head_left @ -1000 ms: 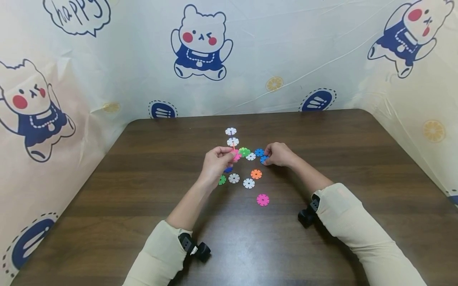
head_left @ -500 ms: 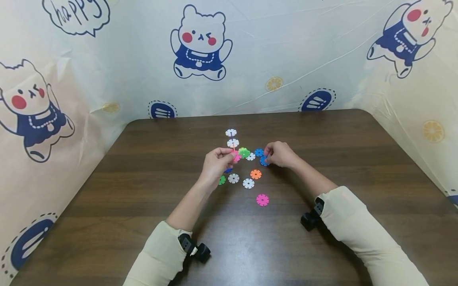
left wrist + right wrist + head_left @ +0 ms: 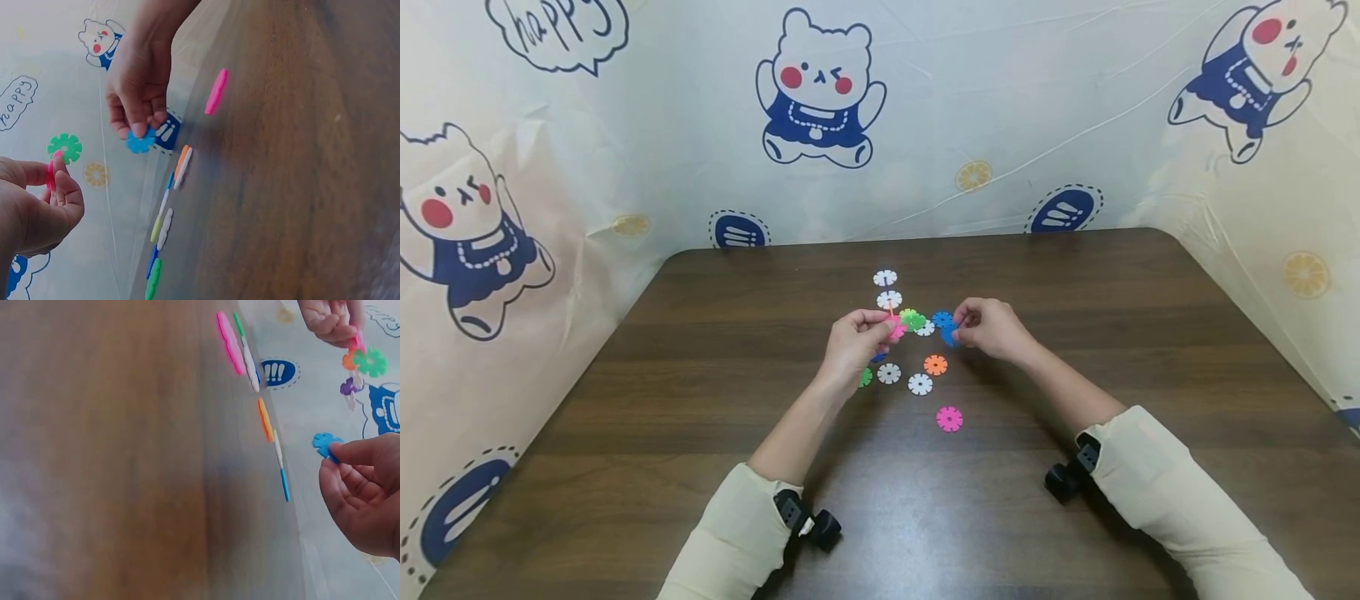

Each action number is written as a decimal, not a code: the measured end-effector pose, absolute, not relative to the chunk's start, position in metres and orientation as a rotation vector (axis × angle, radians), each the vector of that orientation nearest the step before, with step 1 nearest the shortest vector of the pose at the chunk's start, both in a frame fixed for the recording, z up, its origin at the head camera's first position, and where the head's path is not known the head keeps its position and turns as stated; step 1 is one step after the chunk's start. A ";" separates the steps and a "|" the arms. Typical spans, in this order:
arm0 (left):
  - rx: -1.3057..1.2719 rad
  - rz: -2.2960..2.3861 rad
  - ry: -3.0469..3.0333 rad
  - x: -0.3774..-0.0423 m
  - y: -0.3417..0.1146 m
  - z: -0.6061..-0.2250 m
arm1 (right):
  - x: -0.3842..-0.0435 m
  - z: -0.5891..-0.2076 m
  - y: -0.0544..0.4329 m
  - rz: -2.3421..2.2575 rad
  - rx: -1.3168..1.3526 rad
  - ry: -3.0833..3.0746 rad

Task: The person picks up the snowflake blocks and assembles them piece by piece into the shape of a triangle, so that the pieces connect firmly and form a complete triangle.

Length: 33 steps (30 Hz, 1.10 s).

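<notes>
My left hand [image 3: 853, 346] pinches a pink notched plastic disc [image 3: 897, 327] above the table. Joined to it are a green disc [image 3: 913, 320], an orange disc [image 3: 349, 360], a purple disc [image 3: 349, 387] and white discs [image 3: 889, 299], so a small linked piece stands off my fingertips. To the right, my right hand [image 3: 996, 327] holds a single blue notched disc [image 3: 324, 444] between thumb and fingers. A gap separates this blue disc from the green one. My left fingers cover part of the pink disc.
Loose discs lie flat on the brown wooden table [image 3: 700, 375]: orange [image 3: 936, 365], pink [image 3: 950, 419], white [image 3: 921, 384], another white [image 3: 889, 373], blue [image 3: 942, 319] and green [image 3: 866, 377]. A printed cloth [image 3: 925, 100] hangs behind the table.
The blue disc in my right hand has turned and looks narrower in the head view. My right forearm has swung slightly outward to the right. The left hand stays nearly still.
</notes>
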State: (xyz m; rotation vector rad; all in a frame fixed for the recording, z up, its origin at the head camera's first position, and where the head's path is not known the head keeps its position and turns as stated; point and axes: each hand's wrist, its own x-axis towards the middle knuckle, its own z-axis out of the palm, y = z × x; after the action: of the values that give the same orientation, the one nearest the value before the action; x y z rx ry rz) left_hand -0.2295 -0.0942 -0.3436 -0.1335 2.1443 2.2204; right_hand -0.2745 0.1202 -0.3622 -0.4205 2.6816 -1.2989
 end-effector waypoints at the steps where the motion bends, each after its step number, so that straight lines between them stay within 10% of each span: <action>1: -0.131 2.223 2.143 -0.230 -0.094 -0.344 | -0.273 -0.362 0.120 -1.340 -0.419 2.668; 33: -0.088 2.171 2.247 -0.226 -0.083 -0.349 | -0.240 -0.350 0.108 -2.187 -0.168 2.105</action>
State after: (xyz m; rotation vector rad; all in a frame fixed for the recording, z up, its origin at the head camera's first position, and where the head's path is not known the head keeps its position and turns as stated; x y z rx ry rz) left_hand -0.2265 -0.0830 -0.3488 -0.0884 2.2474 2.1709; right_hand -0.2403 0.1076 -0.3503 -0.1682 2.1052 -2.1869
